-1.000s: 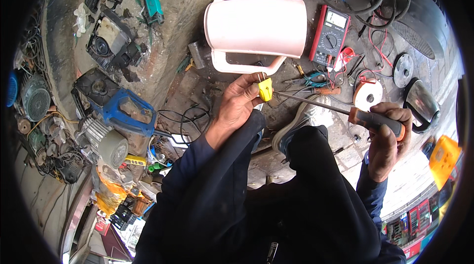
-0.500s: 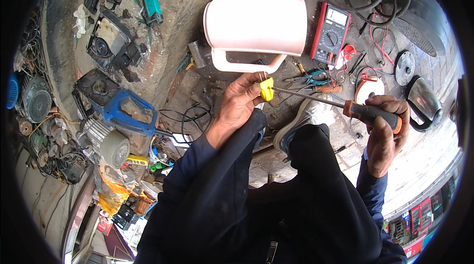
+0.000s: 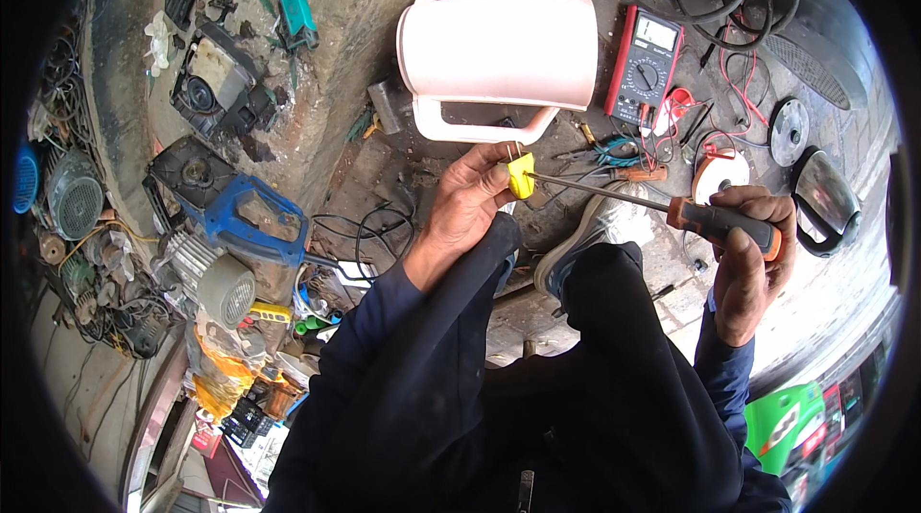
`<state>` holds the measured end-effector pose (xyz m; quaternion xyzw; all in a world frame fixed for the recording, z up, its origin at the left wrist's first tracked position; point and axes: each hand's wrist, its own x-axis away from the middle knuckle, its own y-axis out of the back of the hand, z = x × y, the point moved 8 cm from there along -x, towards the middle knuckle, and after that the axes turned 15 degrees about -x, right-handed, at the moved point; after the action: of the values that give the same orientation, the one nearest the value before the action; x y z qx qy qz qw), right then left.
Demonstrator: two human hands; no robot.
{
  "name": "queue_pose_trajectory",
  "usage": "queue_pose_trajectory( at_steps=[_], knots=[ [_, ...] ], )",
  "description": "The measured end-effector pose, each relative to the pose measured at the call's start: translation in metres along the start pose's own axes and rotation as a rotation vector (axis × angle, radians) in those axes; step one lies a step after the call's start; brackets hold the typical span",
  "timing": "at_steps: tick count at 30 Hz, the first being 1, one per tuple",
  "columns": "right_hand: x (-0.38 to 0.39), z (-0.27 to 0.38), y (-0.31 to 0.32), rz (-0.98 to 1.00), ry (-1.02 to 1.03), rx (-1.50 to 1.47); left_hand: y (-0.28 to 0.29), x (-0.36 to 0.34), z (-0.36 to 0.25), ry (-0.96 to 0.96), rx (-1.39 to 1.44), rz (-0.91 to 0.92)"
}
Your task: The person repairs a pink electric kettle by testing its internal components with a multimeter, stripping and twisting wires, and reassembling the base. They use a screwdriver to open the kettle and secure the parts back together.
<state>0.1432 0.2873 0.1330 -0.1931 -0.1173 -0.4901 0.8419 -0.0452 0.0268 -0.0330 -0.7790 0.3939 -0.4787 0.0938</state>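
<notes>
My left hand [image 3: 462, 194] pinches a yellow electrical plug [image 3: 521, 176] between thumb and fingers, its metal prongs pointing away from me. My right hand [image 3: 751, 259] is wrapped round the black and orange handle of a screwdriver [image 3: 693, 213]. The screwdriver's long shaft runs left, and its tip meets the plug's right face; how deep it sits I cannot tell. Just beyond my left hand a pale pink jug [image 3: 499, 52] lies on its side, handle towards me.
Right of the jug lies a red-framed multimeter [image 3: 645, 67] with leads. Pliers [image 3: 609, 150], a round metal disc [image 3: 789, 132] and a dark-handled lid-like part [image 3: 825, 201] lie nearby. At left are a blue power tool [image 3: 254, 215], a teal tool [image 3: 293, 0] and a motor [image 3: 206, 278].
Both hands, the plug and the screwdriver hold nearly the same position. The whole view has shifted very slightly. A bright green vehicle has come into sight at the lower right.
</notes>
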Motion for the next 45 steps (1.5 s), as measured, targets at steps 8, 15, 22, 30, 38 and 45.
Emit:
queue_pose_trajectory(
  at_steps=[8, 15, 22, 30, 38, 45],
  knots=[
    [0.0, 0.0, 0.0, -0.004, -0.002, -0.007, 0.0, 0.0, 0.0, 0.004, -0.009, -0.01],
    [0.0, 0.002, -0.004, 0.01, 0.015, 0.021, -0.001, 0.0, -0.001, 0.004, -0.004, -0.013],
    [-0.001, 0.005, -0.006, 0.029, 0.023, 0.042, 0.0, -0.001, 0.0, 0.011, -0.021, -0.017],
    [-0.003, 0.005, -0.008, 0.067, 0.049, 0.074, 0.0, 0.0, 0.001, 0.018, -0.043, -0.026],
    [-0.013, 0.004, -0.006, 0.123, -0.065, 0.148, 0.0, 0.002, -0.004, 0.005, -0.069, -0.066],
    [-0.013, -0.012, 0.019, -0.083, -0.235, 0.328, 0.001, 0.004, -0.007, -0.033, -0.127, -0.08]
  ],
)
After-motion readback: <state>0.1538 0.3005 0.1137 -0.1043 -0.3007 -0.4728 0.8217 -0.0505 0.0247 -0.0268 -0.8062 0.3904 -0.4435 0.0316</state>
